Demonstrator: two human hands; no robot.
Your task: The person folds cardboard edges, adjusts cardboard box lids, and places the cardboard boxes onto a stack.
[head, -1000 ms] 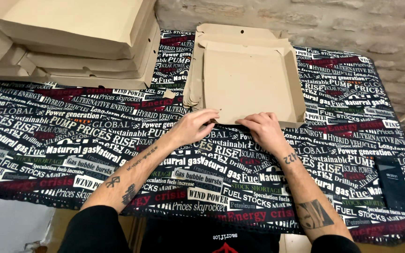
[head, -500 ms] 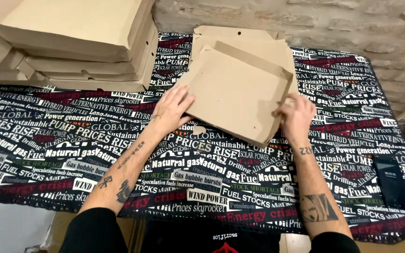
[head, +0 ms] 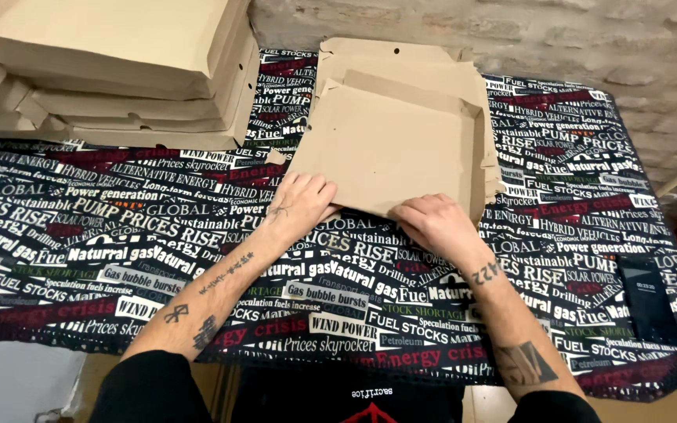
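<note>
Two hands' fingers flat on cardboard box (head: 389, 149), print-covered table (head: 119, 235), brick wall (head: 589, 39).

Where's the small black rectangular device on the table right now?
In the head view, the small black rectangular device lies near the table's right edge on the printed tablecloth, right of the right hand.

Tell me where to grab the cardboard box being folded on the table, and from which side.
Take the cardboard box by its near edge, coming from the person's side. That edge is free and thin enough to pinch, and both the left hand and the right hand already rest there. The far side lies against the brick wall, and the stack of boxes crowds the left, so those approaches look worse.
</note>
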